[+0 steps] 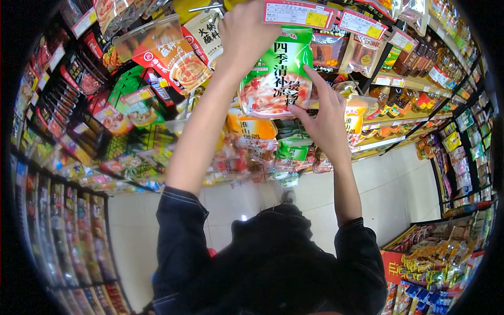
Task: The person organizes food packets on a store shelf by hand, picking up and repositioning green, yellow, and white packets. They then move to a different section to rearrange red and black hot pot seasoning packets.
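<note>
Two tags [298, 13] above green pouch [275, 68]; packets [252, 131] around

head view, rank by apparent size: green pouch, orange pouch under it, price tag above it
1. green pouch
2. orange pouch and price tag: about alike, pouch partly hidden

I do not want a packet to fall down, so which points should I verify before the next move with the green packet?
1. Right hand lies on the right side of the green packet: ok.
2. Left hand is at the packet's top edge: ok.
3. Packet lifted free at its top: cannot tell, the left hand hides it.
4. Firm grip of both hands: cannot tell.
5. Red packet, left of the forearm, hangs untouched by either hand: ok.
</note>
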A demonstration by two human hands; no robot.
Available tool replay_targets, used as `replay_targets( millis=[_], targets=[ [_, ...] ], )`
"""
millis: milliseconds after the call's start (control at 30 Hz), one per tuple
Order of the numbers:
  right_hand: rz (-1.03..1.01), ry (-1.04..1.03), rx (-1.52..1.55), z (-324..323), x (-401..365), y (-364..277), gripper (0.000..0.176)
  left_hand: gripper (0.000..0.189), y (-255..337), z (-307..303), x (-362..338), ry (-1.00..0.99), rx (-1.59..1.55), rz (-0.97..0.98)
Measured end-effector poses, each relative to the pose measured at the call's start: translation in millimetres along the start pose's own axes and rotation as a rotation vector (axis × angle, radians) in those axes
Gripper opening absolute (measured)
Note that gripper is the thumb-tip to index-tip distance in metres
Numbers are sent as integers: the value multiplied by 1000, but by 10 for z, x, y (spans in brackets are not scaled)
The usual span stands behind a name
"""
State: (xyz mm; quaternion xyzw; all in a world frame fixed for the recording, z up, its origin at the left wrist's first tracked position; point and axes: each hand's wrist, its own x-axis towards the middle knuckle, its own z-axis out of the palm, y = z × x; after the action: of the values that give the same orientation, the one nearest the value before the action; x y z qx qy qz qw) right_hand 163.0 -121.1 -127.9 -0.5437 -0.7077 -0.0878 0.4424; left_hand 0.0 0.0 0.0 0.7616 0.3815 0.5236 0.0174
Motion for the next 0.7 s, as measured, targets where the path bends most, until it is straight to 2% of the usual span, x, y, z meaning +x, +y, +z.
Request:
replay_targets(
  millis=[67, 200, 300, 433, 467, 567, 700],
  targets=[
    [18, 0, 40, 17, 10, 4, 79, 52, -23, 7, -23, -110, 125, -64],
    [63, 27, 133, 12, 76, -19, 79, 35, -199, 206, -268, 259, 230, 377],
    [65, 49, 174, 3, 107, 20, 77, 35, -186, 105, -621, 326, 201, 398],
    [78, 53, 306, -4, 159, 48, 75, 49, -209, -54, -1129, 64, 135, 459],
    [87, 49, 342, -10, 176, 61, 75, 57, -189, -79, -1234, -56, 182, 416],
    [90, 30, 359, -29, 225, 59, 73, 62, -201, -83, -1350, -148, 273, 345],
    [77, 70, 368, -2, 314, 67, 72, 64, -252, -22, -1293, -106, 292, 340]
  ],
)
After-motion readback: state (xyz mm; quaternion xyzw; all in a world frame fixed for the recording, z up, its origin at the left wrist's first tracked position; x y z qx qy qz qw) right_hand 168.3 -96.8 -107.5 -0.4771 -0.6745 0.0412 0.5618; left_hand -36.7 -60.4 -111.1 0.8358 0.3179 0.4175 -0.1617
